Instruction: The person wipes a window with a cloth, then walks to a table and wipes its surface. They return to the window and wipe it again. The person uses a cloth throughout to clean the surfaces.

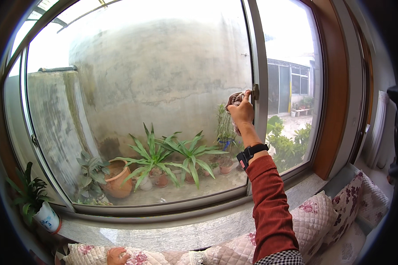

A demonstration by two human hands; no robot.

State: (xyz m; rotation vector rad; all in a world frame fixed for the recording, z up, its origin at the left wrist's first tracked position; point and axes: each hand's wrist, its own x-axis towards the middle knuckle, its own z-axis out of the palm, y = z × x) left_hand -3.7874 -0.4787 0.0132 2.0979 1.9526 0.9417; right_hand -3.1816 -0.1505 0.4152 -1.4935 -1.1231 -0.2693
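Note:
High on the window, my right hand (241, 111) presses a crumpled brownish cloth (233, 99) to the glass pane (165, 96). Its index finger points up beside the metal window latch (256, 92) on the upright sash frame (259, 66). A black strap with a small box (248, 155) circles that wrist, below which runs a red sleeve. At the bottom left, my left hand (116, 255) rests on a quilted floral sofa cover (146, 255); its fingers are bent, and whether they grip the fabric is unclear.
A speckled stone sill (159, 233) runs beneath the window. On its left end stands a plant in a white and blue pot (47, 217). Quilted cushions (313, 212) lie at the right. Behind the glass are potted plants (152, 159) and a weathered wall (159, 66).

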